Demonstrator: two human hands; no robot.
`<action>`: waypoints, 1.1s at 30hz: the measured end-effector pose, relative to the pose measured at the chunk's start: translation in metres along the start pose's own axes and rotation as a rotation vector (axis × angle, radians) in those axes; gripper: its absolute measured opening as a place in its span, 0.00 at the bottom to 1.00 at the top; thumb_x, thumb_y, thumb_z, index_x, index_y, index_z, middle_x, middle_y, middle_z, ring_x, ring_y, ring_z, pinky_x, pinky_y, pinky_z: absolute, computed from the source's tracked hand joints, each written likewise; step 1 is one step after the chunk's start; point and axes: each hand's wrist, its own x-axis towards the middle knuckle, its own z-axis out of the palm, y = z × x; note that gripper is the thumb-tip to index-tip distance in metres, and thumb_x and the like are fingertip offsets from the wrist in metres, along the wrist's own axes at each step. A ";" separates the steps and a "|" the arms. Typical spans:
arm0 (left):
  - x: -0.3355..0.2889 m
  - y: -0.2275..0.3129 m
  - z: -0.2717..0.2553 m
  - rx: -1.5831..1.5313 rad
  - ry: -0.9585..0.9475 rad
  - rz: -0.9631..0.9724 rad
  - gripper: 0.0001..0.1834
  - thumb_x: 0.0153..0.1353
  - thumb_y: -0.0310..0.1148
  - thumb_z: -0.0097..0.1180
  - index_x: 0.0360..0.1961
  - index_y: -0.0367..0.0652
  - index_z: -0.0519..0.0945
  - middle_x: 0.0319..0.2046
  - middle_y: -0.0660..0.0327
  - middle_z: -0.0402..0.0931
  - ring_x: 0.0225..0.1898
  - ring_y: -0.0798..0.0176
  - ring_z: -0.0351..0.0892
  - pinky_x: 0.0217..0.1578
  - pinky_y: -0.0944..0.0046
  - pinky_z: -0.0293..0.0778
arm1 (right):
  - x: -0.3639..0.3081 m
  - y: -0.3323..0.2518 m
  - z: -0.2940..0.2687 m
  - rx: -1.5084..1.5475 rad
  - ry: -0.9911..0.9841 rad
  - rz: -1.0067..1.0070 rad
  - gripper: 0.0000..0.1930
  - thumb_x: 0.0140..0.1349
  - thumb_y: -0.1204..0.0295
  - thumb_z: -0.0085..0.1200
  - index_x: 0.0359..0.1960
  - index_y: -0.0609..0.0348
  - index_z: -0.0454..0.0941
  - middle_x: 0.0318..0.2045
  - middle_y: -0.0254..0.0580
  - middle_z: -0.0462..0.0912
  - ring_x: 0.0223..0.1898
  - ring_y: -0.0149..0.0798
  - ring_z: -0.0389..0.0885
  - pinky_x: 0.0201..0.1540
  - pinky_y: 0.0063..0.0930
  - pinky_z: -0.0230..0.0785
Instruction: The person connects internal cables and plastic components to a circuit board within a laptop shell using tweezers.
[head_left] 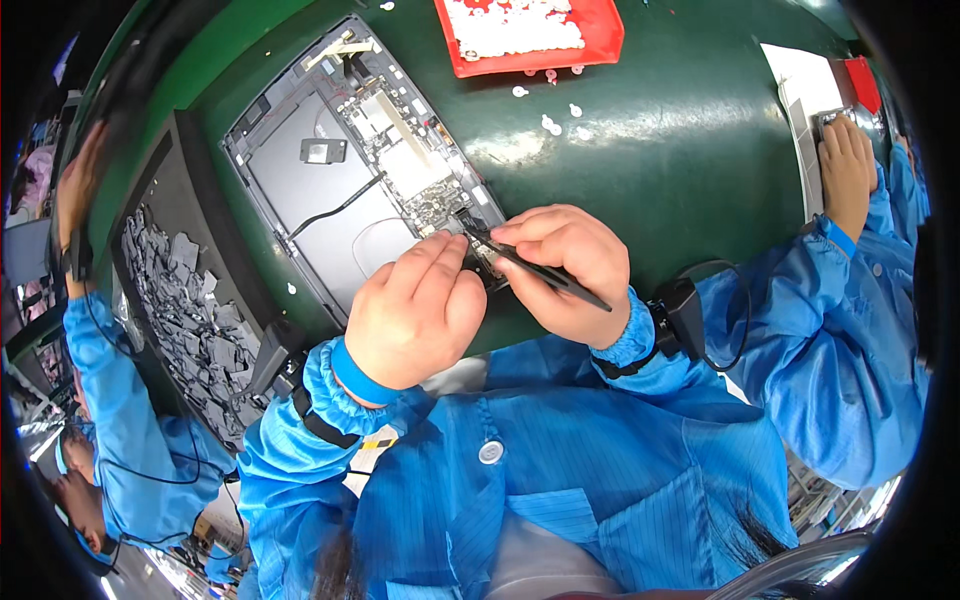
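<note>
An opened laptop-like device [280, 170] lies tilted on the green bench, with its circuit board [425, 195] bared along the right side. Black tweezers [555, 277] are pinched in my right hand [575, 265], their tips down at the board's near end. Close beside them, my left hand [420, 305] has its fingers bent and pressed together at the same spot. Whatever those left fingertips hold is hidden. A black cable [335, 210] runs across the grey casing, and a small dark rectangular part [323, 151] rests on it.
At the left stands a dark tray [190, 150] with many grey pieces [185, 290]. A red bin [615, 45] of small white parts is at the far side, some scattered near it [550, 125]. Co-workers' arms [850, 180] reach in at right and left [100, 330].
</note>
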 end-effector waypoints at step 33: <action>0.005 0.001 0.001 0.032 -0.002 0.048 0.12 0.37 0.27 0.57 0.27 0.36 0.73 0.39 0.51 0.77 0.39 0.51 0.79 0.34 0.60 0.79 | -0.005 0.000 -0.004 0.047 0.168 0.042 0.13 0.42 0.86 0.62 0.26 0.63 0.70 0.30 0.50 0.82 0.33 0.47 0.82 0.36 0.34 0.74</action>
